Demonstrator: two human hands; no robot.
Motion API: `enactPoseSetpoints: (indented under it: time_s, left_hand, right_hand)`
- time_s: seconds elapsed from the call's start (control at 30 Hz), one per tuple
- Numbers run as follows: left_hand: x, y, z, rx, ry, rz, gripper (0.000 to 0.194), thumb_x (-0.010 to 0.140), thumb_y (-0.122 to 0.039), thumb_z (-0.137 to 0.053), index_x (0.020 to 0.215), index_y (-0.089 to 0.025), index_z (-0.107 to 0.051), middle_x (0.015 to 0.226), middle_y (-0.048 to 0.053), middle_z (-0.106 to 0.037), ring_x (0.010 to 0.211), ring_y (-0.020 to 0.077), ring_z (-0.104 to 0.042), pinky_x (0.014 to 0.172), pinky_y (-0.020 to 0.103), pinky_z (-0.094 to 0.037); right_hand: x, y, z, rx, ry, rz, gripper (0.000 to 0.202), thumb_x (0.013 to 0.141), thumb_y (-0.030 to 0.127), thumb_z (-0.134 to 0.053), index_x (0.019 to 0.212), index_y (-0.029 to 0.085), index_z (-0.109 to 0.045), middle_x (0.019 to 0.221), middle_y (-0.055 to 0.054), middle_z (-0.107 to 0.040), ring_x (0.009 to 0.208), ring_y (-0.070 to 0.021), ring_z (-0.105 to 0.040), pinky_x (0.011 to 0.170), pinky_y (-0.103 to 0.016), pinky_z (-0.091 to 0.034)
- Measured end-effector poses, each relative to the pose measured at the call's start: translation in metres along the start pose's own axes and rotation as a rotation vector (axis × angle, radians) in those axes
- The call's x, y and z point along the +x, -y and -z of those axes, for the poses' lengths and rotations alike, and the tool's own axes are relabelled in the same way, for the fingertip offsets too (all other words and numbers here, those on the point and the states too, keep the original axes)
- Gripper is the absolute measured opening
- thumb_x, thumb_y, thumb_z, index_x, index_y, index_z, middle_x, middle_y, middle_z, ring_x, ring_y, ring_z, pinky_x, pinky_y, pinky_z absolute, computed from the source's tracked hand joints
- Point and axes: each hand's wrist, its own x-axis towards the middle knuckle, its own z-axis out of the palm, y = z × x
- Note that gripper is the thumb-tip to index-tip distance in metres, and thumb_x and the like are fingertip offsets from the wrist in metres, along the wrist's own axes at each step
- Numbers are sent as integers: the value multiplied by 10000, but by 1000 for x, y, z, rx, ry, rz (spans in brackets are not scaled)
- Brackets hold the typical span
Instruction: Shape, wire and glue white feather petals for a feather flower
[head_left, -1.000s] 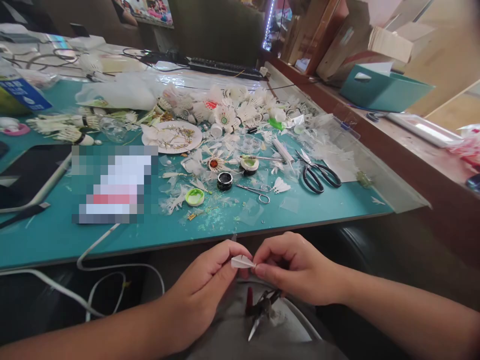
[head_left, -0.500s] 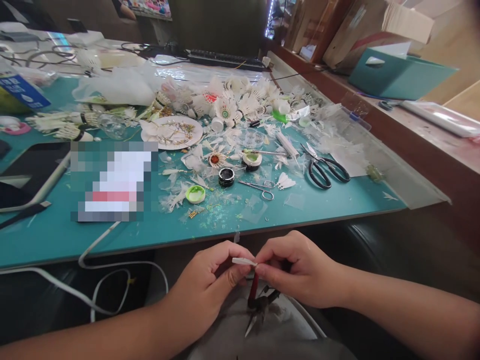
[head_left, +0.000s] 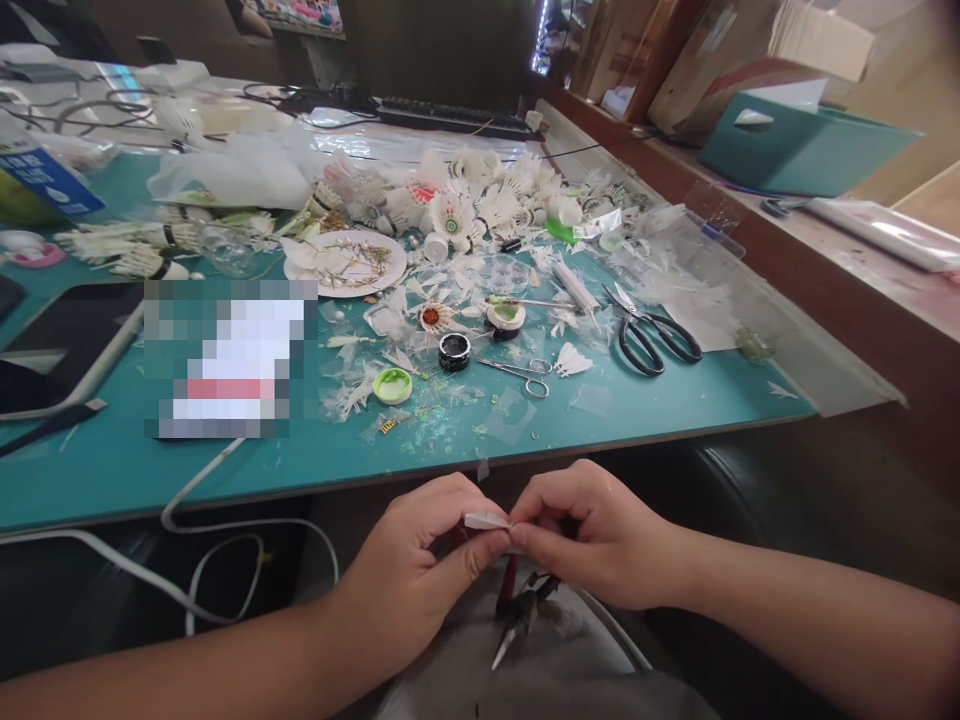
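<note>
Plainly, we see both hands meeting over the lap, at six o'clock from the table point(head_left: 300, 475), with a small white feather point(head_left: 484, 521) between them. The left hand point(head_left: 424, 555) is narrowed to a pinch, thumb and forefinger on the feather, its broad end pointing toward nine o'clock. The right hand point(head_left: 592, 540) pinches the slim end at three o'clock, its fingertips nearly against the left ones. Just below, between five and six o'clock from the feather, we find red-handled pliers point(head_left: 508, 640) lying on the grey cloth point(head_left: 450, 665) of the lap.

Taking the feather as our clock's centre, we count on the tabletop a green-smeared lid point(head_left: 392, 386) at eleven, a black jar point(head_left: 454, 352) close to twelve, and small silver scissors point(head_left: 525, 375) a little past twelve. Large black-handled scissors point(head_left: 651, 350) lie between one and two. Farther off, we make out a white plate point(head_left: 300, 280) at eleven and heaped shuttlecocks point(head_left: 454, 222) at twelve.
</note>
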Motion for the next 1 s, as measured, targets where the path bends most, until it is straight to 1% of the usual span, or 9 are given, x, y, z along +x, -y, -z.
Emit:
enactPoseSetpoints:
  time_s: [0.17,0.3,0.47,0.53,0.63,0.73,0.8,0.87,1.0]
  left_hand:
    - [0,-2,-1,-16,6,7,191,980,-270,-637,851,-195,-756,848,18,-690,790,158,-646,727,263,-495]
    - [3,-2,1,-44,-15,26,190,970,-264,-619,810,-205,-701,800,-9,-653,740,143,-609,707,255,-478]
    - [3,-6,8,-93,-102,21,235,981,-258,-561,751,-218,-586,734,-45,-553,676,119,-512,650,224,-441]
    - [2,-9,10,-114,-138,11,251,994,-260,-528,747,-223,-554,720,-51,-522,665,117,-489,640,216,-435]
    - [3,-14,13,-130,-170,-3,255,991,-250,-525,739,-222,-555,716,-49,-522,666,116,-496,647,214,-444]
    - [6,-17,16,-144,-202,-11,254,982,-257,-541,731,-221,-560,697,-46,-524,654,118,-497,626,218,-446]
    - [7,-17,17,-159,-226,-24,244,978,-258,-546,739,-221,-567,694,-46,-533,646,117,-503,611,216,-447]
    - [8,-16,18,-171,-247,-46,217,979,-248,-553,767,-222,-589,709,-48,-555,644,110,-519,615,209,-457]
    - [9,-13,22,-190,-262,-79,189,998,-244,-554,827,-223,-628,784,-44,-618,660,95,-575,630,196,-487]
  right_hand:
    - [3,0,0,41,9,-44,250,922,343,-679,779,139,-683,531,60,-516,465,-59,-406,441,-172,-305]
    - [2,-2,1,126,73,-79,303,942,423,-688,899,124,-707,602,40,-558,524,-80,-487,494,-187,-360]
    - [6,-12,9,287,295,-225,554,851,647,-725,1008,116,-713,714,36,-537,620,-85,-441,540,-192,-356]
    - [9,-17,11,281,386,-301,558,763,582,-837,1063,125,-726,722,50,-519,618,-79,-422,531,-184,-343]
    - [10,-21,7,187,460,-390,563,775,414,-848,1263,169,-706,716,61,-510,584,-77,-406,507,-184,-331]
    - [7,-23,-1,-40,529,-317,590,822,398,-786,1370,216,-666,814,13,-606,663,-127,-506,597,-232,-427]
    - [5,-24,-6,-166,517,-226,556,881,458,-725,1378,214,-664,996,-64,-684,851,-208,-604,785,-325,-499]
    - [4,-25,-8,-187,440,-192,479,988,514,-570,1321,188,-685,1161,-127,-674,1034,-276,-617,966,-430,-478]
    - [6,-23,-1,-113,340,-165,585,1055,627,-340,1169,166,-681,1143,-128,-645,1090,-275,-594,1037,-453,-460]
